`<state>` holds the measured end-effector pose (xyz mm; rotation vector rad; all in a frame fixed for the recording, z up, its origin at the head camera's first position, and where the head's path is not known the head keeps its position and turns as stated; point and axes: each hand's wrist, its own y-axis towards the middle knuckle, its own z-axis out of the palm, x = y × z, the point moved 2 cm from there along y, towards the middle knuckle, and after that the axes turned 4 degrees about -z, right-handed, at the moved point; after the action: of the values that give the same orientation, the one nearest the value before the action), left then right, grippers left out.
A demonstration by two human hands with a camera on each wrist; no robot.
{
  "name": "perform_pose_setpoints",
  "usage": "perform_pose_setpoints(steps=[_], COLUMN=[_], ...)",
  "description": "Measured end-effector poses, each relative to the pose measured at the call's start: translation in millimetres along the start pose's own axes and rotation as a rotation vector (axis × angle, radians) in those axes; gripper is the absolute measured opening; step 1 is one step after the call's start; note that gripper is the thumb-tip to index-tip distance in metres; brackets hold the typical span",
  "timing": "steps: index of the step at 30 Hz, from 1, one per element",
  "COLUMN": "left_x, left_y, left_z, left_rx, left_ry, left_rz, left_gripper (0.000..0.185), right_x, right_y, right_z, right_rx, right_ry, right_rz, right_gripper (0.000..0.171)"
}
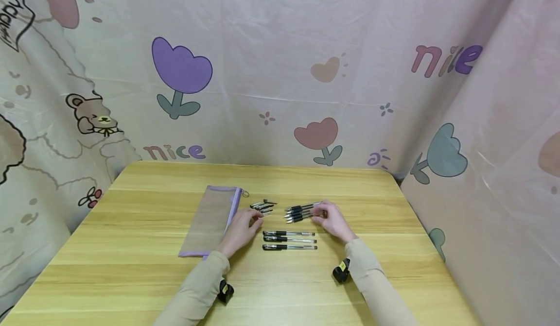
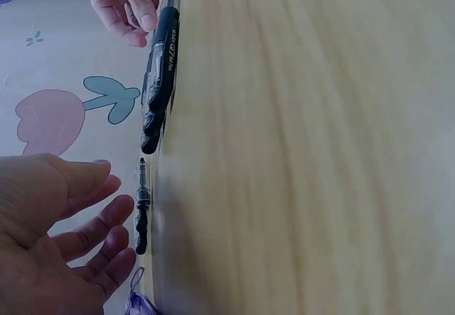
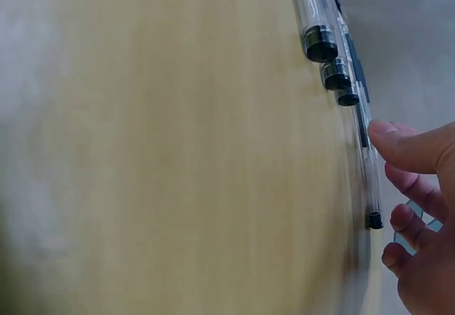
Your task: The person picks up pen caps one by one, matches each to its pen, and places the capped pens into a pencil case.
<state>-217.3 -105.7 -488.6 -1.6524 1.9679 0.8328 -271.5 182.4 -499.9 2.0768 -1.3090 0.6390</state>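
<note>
My left hand has its fingers loosely bent beside a small group of black and clear pen caps. In the left wrist view, its fingertips are close to the caps, with nothing held. Several uncapped gel pens with black grips lie side by side, tips pointing left. Over their right ends is my right hand, thumb and fingers apart in the right wrist view, the thumb tip overlapping a clear barrel. Nearer to me, three capped gel pens lie in a row, black caps to the left.
A flat see-through pouch with purple edging and a zipper loop lies to the left, partly behind the left hand. The wooden table meets a printed curtain at its back edge. Black wrist cameras are worn on both sleeves.
</note>
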Motion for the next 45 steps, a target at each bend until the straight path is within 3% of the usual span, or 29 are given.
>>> perform_pose_setpoints(steps=[7,20,45], left_x=[2.1,3.3,3.0], left_y=[0.4,-0.7,-1.1], left_z=[1.1,1.7,1.3], left_rx=[0.015,0.001,0.003], left_ry=[-0.014,0.004,-0.005], left_rz=[-0.022,0.027,0.030], left_gripper=[0.019,0.018,0.018], right_x=[-0.6,0.2,-0.3], right_y=[2.5,5.2,6.0], right_z=[2.2,4.4,4.8], right_rx=[0.006,0.015,0.052], right_ry=[-0.001,-0.035,-0.047], right_rz=[0.001,0.009,-0.001], right_gripper=[0.016,0.012,0.013])
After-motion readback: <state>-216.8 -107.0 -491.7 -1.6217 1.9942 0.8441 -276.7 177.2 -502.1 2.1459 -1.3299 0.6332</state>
